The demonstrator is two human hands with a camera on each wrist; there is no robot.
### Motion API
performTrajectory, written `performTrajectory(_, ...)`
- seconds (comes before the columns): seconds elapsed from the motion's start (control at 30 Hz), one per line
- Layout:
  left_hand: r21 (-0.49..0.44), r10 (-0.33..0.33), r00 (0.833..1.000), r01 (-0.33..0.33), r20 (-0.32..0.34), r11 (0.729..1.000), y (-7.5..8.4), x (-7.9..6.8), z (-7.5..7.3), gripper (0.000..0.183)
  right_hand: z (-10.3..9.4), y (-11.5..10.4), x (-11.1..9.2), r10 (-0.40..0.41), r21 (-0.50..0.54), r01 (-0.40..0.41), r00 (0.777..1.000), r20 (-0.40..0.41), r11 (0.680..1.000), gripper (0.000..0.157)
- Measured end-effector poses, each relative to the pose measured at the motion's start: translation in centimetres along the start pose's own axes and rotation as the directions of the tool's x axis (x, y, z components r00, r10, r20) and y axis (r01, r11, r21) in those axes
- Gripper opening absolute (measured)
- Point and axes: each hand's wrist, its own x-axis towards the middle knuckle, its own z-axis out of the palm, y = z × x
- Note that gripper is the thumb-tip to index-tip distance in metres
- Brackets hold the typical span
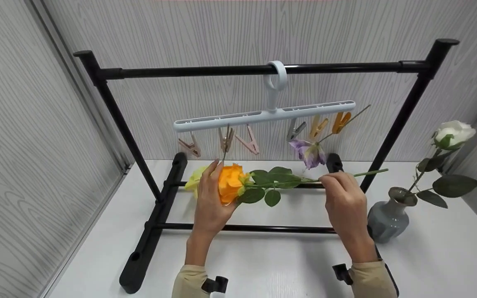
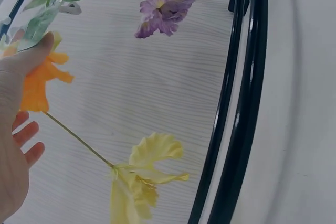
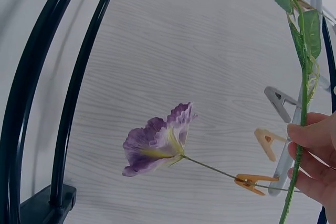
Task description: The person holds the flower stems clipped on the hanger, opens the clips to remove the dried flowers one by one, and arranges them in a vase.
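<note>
My left hand (image 1: 211, 198) is at the orange rose (image 1: 230, 184), its fingers fairly straight beside the petals and the thumb below them. The rose lies sideways, its leafy green stem (image 3: 303, 98) running right. My right hand (image 1: 344, 198) pinches that stem near its cut end. A pale blue clip hanger (image 1: 222, 121) hangs above both hands from a black rack (image 1: 197, 71). From its orange clothespin (image 1: 341, 122) a purple flower (image 3: 152, 148) hangs head down. The yellow flower (image 2: 139, 182) hangs behind my left hand, its stem up at a brownish clothespin (image 1: 226, 140).
Pink clothespins (image 1: 249, 140) and a grey clothespin (image 1: 295, 129) also hang there. A grey vase (image 1: 387, 221) with a white rose (image 1: 454, 134) stands right of the rack. Black lower bars (image 1: 263, 228) cross above the white table (image 1: 271, 265).
</note>
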Motion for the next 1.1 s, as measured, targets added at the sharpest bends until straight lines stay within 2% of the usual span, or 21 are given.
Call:
performTrajectory(0.17,0.013,-0.010,0.998,0.009,0.057,1.000,-0.7,-0.3,0.4,0.097,-0.5,0.6,0.1,0.037,-0.009,-0.038,0.999,-0.032,0.999,0.021)
performTrajectory(0.37,-0.031,-0.125,0.982,0.130,0.144,0.991,-1.5,-0.8,0.7,0.073,-1.2,1.3,0.2,0.103,-0.005,-0.104,0.991,-0.090,0.995,0.017)
performTrajectory(0.53,-0.038,-0.145,0.976,0.153,0.161,0.987,-1.8,-0.8,1.1,0.064,-1.8,1.9,0.3,0.148,0.008,-0.148,0.982,-0.114,0.989,0.015)
performTrajectory(0.7,-0.045,-0.182,0.969,0.192,0.165,0.980,-2.1,-0.5,1.6,0.063,-2.2,2.2,0.6,0.181,0.023,-0.180,0.974,-0.136,0.983,0.014)
performTrajectory(0.87,-0.070,-0.228,0.951,0.247,0.206,0.966,-2.4,-0.5,1.8,0.062,-2.6,2.4,0.6,0.220,0.021,-0.219,0.962,-0.162,0.975,0.016)
performTrajectory(0.97,-0.086,-0.233,0.945,0.258,0.228,0.962,-2.5,-0.5,1.8,0.060,-2.8,2.6,0.5,0.239,0.010,-0.242,0.954,-0.178,0.970,0.016)
performTrajectory(1.1,-0.116,-0.219,0.948,0.250,0.230,0.961,-2.4,-0.4,1.8,0.056,-3.1,2.9,0.5,0.264,0.015,-0.267,0.943,-0.204,0.964,0.016)
